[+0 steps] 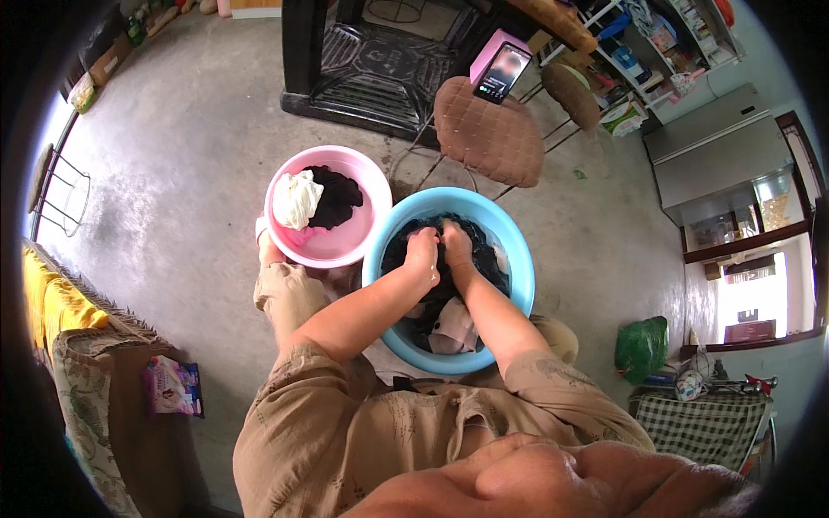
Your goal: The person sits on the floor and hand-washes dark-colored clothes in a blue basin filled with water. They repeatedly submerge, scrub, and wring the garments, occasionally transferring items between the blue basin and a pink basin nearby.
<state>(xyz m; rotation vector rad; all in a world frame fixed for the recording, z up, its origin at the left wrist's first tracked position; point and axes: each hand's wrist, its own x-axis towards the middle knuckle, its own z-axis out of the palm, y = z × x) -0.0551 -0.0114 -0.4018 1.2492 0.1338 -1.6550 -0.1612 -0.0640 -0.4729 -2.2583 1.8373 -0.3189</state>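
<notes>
A light-blue basin stands in front of me, with wet dark clothes bunched in it. My left hand is closed, its fingers curled round part of the dark cloth. Close beside it, my right hand also grips the dark cloth, its fingertips partly hidden in the folds. A pale pinkish-grey garment lies at the near side of the same basin. To the left, touching or nearly touching it, a pink basin holds a white cloth, a black cloth and a bright pink piece.
Beyond the basins is a stool with a brown quilted seat, bearing a phone propped on a pink box. A black metal stand is behind. A green plastic bag sits at right; a purple packet lies at left.
</notes>
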